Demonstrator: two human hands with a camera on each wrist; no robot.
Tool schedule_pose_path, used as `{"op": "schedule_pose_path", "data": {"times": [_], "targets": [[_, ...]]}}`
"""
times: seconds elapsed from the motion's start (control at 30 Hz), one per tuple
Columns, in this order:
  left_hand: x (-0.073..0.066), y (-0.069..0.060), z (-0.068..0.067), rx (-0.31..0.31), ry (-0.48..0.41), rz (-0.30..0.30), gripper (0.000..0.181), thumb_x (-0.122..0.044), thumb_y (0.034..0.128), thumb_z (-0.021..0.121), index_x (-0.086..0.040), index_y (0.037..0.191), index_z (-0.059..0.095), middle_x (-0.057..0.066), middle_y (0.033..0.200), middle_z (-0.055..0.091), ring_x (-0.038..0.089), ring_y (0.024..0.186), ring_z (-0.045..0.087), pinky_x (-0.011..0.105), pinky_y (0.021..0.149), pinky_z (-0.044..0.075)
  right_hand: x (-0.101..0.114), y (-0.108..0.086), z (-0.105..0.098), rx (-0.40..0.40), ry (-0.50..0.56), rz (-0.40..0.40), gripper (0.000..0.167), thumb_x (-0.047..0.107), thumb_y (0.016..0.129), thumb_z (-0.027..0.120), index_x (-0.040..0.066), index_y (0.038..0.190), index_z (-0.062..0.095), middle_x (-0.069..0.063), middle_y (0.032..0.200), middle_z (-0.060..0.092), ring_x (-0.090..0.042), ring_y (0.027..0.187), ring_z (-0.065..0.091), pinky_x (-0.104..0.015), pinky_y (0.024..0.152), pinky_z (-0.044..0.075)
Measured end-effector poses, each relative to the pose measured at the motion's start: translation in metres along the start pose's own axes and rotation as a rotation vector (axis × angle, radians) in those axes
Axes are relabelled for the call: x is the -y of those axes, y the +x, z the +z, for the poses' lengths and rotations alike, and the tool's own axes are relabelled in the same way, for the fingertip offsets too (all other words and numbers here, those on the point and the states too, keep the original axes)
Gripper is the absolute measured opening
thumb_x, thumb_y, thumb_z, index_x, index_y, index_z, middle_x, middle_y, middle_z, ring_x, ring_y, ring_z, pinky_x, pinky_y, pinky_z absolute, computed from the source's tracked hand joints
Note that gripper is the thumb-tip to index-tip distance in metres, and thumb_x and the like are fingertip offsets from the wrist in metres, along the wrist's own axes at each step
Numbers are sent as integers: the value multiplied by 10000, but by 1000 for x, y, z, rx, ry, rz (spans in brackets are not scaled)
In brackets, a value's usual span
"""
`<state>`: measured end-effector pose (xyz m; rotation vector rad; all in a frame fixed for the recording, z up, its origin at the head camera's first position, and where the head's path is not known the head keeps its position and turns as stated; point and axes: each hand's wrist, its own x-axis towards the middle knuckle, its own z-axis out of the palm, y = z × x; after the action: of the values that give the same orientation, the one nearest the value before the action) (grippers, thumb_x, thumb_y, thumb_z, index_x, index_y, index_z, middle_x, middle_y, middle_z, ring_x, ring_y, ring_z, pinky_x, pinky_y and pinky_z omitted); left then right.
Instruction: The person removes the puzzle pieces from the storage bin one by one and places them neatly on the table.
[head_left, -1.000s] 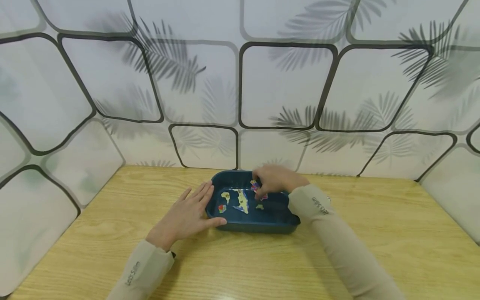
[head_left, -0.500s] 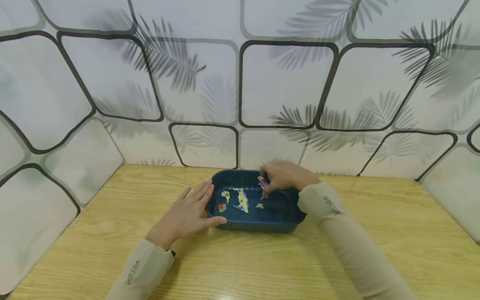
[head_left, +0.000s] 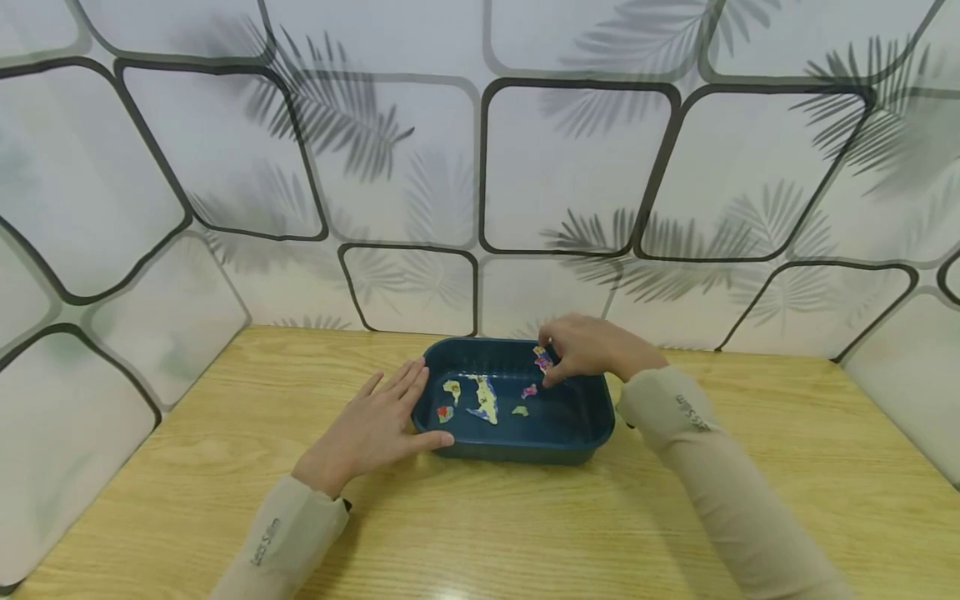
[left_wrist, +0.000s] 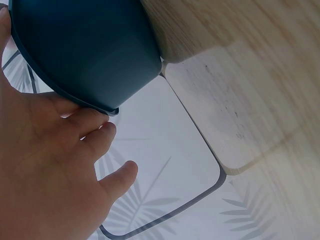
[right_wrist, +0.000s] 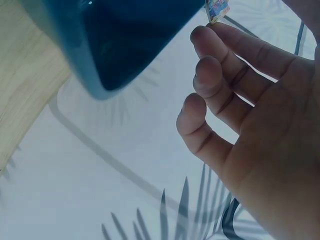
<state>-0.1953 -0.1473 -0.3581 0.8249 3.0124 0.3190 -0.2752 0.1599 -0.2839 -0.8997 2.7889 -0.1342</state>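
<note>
A dark blue rectangular plastic basin (head_left: 517, 455) with rounded corners stands on the wooden table. My left hand (head_left: 375, 429) rests on its left rim with straight fingers, the thumb at the near edge. Over the back right of the basin, my right hand (head_left: 592, 348) pinches a small multicoloured cutout piece (head_left: 542, 359) between thumb and fingertips. The right wrist view shows only part of this piece (right_wrist: 218, 9). Inside the basin lie a large cream-and-blue piece (head_left: 486, 400), a smaller cream piece (head_left: 452, 389), a red-and-green piece (head_left: 446, 413), a pink piece (head_left: 529, 391) and a small pale piece (head_left: 520, 411).
The wooden table (head_left: 480, 533) extends in front of the basin and to both sides. A white wall covering (head_left: 405, 200) with dark outlines and grey leaves rises close behind it.
My right hand has moved to the right with the multicoloured piece. The pink piece now shows apart from it on the basin's floor. My left hand stays in place.
</note>
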Motion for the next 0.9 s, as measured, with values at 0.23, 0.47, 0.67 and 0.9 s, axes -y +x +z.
{"op": "schedule_pose_path", "data": {"times": [0.23,0.47,0.67,0.9], "targets": [[0,0,0,1,17,3,1027,-704,928,538,63,1562,284,185,1655,195,336,1522,192,585,1200,158,-8,-7,-1,-13,2,17,522,330,863,827,-18,1209,648,-13,833,569,-195,804,549,-447,787,509],[0,0,-2,3,13,4,1016,-701,942,519,76,1556,294,200,1649,213,343,1518,208,595,1191,177,-17,-17,-1,-35,-9,7,513,333,856,834,-17,1184,652,-52,923,601,-237,879,587,-474,807,517],[0,0,-2,0,14,6,1017,-705,943,511,77,1556,293,204,1647,217,343,1516,216,597,1189,183,-24,-28,-2,-47,3,20,490,317,865,827,-8,1184,645,-88,1007,614,-276,943,598,-497,834,512],[0,0,-1,5,11,2,1022,-703,939,522,74,1559,283,200,1652,200,343,1521,196,596,1194,167,-34,-35,-1,-55,-4,14,476,291,861,825,-25,1171,651,-113,1001,611,-298,939,599,-512,833,509]]}}
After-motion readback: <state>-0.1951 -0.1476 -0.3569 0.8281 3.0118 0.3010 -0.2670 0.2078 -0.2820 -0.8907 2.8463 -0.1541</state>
